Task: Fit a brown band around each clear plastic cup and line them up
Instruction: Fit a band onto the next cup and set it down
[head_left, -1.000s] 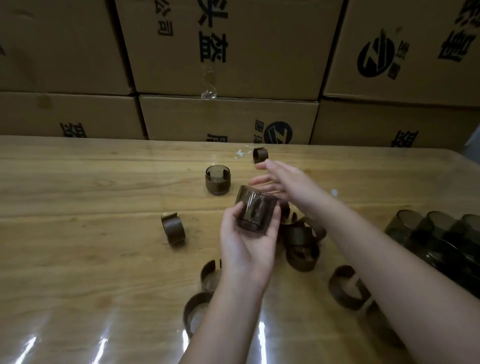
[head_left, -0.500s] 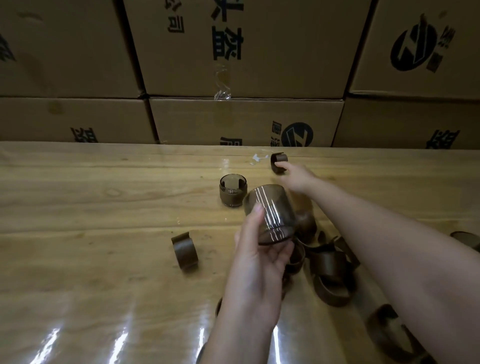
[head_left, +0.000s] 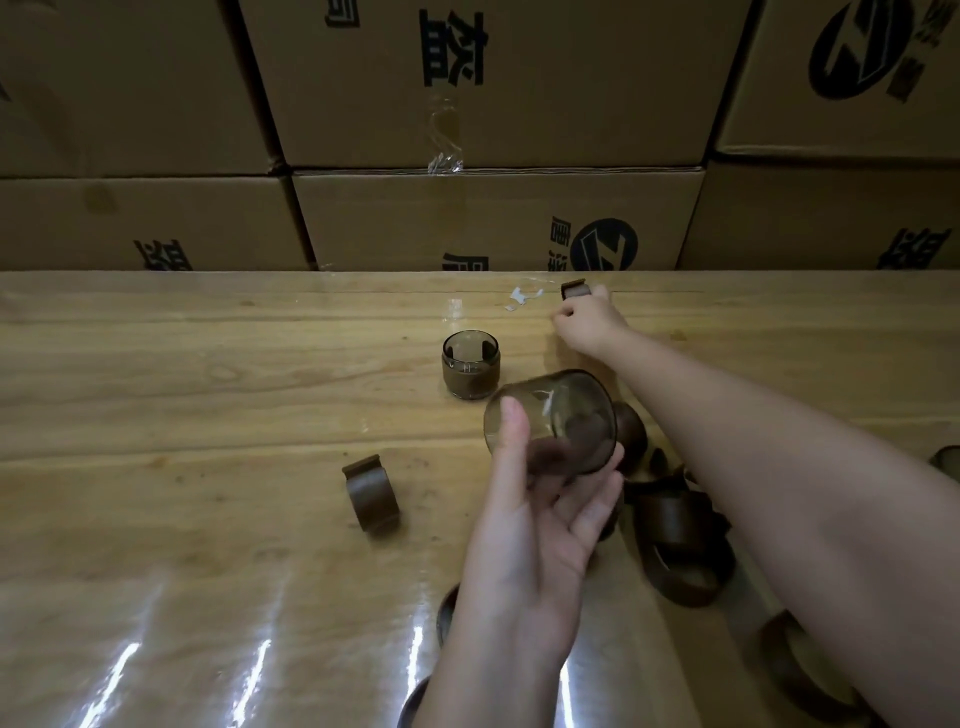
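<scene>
A single head-worn camera is looking forward and down along the person's own forearms; it is facing across the wooden table toward the stacked cardboard boxes, which are filling the upper third of the frame behind the far edge; the left hand, gripping a clear cup, is sitting nearest the lens, low of centre; the right hand is lying farther off by the table's far edge; the wide angle is tilting the box edges outward.

It is a storeroom or packing workshop: stacked cardboard cartons with printed logos stand behind a wooden bench.
</scene>
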